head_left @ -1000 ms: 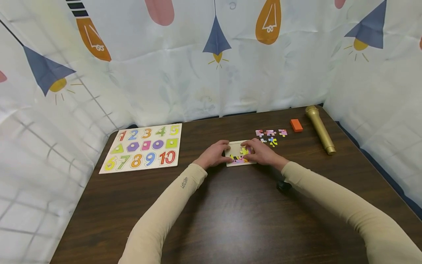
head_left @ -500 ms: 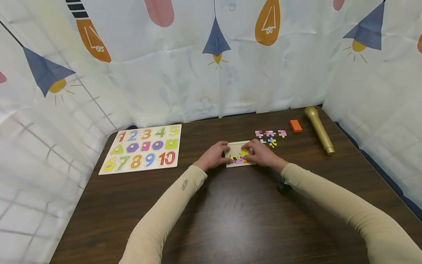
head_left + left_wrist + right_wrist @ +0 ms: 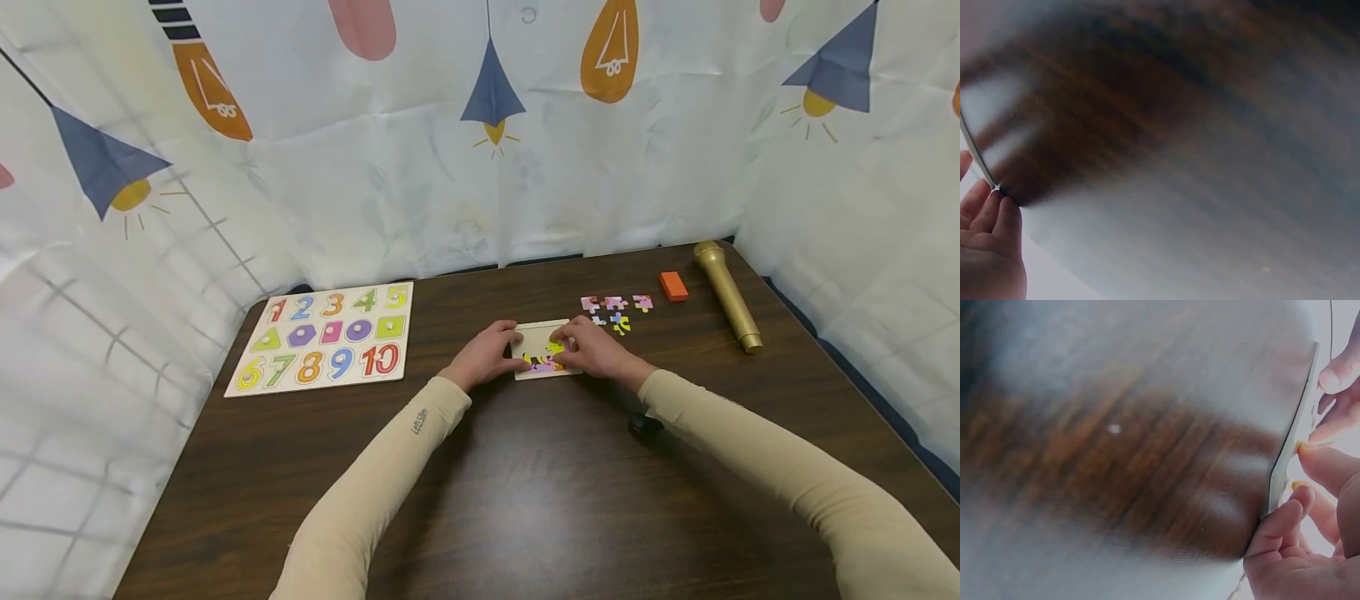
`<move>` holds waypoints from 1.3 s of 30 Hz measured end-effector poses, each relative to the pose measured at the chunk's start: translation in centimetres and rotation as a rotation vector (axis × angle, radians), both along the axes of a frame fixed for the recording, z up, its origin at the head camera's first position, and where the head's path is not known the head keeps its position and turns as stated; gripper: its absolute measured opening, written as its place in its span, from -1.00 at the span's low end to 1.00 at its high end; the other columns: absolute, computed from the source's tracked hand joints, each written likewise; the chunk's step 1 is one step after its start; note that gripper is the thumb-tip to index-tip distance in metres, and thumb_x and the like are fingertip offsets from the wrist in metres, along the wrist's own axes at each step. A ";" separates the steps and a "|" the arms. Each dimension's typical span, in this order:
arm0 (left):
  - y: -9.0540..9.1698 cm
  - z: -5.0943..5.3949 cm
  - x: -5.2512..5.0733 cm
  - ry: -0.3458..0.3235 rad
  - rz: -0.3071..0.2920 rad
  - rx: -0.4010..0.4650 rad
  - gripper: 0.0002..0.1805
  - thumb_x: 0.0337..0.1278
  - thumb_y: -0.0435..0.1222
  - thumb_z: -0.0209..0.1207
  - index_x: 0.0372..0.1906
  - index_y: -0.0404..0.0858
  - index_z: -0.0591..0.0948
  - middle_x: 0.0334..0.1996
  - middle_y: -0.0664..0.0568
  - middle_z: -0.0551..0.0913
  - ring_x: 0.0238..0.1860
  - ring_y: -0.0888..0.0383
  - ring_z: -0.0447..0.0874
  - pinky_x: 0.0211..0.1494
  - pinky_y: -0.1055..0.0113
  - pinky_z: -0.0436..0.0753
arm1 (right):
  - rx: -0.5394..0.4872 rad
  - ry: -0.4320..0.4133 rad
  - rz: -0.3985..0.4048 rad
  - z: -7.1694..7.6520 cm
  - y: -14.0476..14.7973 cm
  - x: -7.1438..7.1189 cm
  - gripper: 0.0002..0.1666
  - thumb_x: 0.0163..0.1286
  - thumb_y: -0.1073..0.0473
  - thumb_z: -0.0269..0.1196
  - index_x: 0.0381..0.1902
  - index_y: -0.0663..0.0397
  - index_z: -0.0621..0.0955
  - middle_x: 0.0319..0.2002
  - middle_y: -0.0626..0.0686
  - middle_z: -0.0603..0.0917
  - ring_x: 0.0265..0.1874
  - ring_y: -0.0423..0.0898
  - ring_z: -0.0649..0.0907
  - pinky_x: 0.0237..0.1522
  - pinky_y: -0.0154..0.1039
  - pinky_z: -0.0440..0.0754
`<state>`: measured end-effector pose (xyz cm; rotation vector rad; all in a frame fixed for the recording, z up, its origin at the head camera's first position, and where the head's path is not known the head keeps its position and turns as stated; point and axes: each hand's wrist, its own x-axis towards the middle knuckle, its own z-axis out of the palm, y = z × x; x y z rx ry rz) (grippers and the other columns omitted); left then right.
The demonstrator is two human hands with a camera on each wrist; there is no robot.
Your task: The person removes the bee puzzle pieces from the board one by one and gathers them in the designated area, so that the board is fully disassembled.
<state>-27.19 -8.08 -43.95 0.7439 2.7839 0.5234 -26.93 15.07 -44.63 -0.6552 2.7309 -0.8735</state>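
And the puzzle tray (image 3: 534, 337) sits toward the table (image 3: 525, 475)'s far edge! Left hand (image 3: 489, 354) grips its left side; right hand (image 3: 597, 347) crowds the yellow piece (image 3: 555, 348), pinching or pressing, can't tell. Brace firmly, align tabs, press gently. Loose pieces (image 3: 615, 302) lie farther right.

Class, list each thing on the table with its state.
Puzzle tray: partly filled, left hand at its left edge, right hand at its right
Loose puzzle pieces: outside the tray
Number board: flat, numbers one to ten showing
Orange block: lying flat
Gold microphone: lying on its side
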 end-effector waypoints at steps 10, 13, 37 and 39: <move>0.0 0.1 -0.1 -0.009 0.000 -0.012 -0.34 0.17 0.04 0.29 0.27 -0.25 0.52 0.41 -0.12 0.29 0.40 0.01 0.28 0.41 0.18 0.32 | -0.036 -0.018 0.001 0.1 0.0 -0.2 -0.56 0.31 0.11 0.36 0.08 0.16 0.55 -0.07 0.14 0.45 -0.14 0.03 0.43 -0.15 -0.13 0.43; 0.0 0.0 -0.1 -0.008 0.001 -0.010 -0.34 0.17 0.04 0.29 0.27 -0.25 0.52 0.41 -0.12 0.30 0.40 0.00 0.28 0.41 0.18 0.32 | -0.058 -0.004 0.001 0.0 0.1 -0.2 -0.56 0.29 0.12 0.37 0.08 0.14 0.56 -0.09 0.13 0.45 -0.16 0.02 0.43 -0.17 -0.13 0.42; 0.1 0.1 -0.2 -0.011 0.003 -0.026 -0.35 0.17 0.04 0.29 0.27 -0.25 0.52 0.41 -0.11 0.29 0.40 0.01 0.29 0.41 0.19 0.31 | -0.077 0.008 -0.027 -0.2 0.0 -0.4 -0.78 0.36 0.26 0.26 -0.04 0.06 0.66 -0.17 0.10 0.47 -0.19 0.02 0.44 -0.18 -0.12 0.40; 0.1 0.1 -0.1 -0.012 0.003 -0.024 -0.35 0.17 0.04 0.29 0.27 -0.25 0.52 0.41 -0.11 0.29 0.40 0.01 0.29 0.41 0.20 0.31 | -0.069 0.011 -0.021 -0.3 0.0 -0.4 -0.78 0.37 0.26 0.26 -0.04 0.08 0.68 -0.15 0.11 0.48 -0.17 0.03 0.44 -0.15 -0.11 0.41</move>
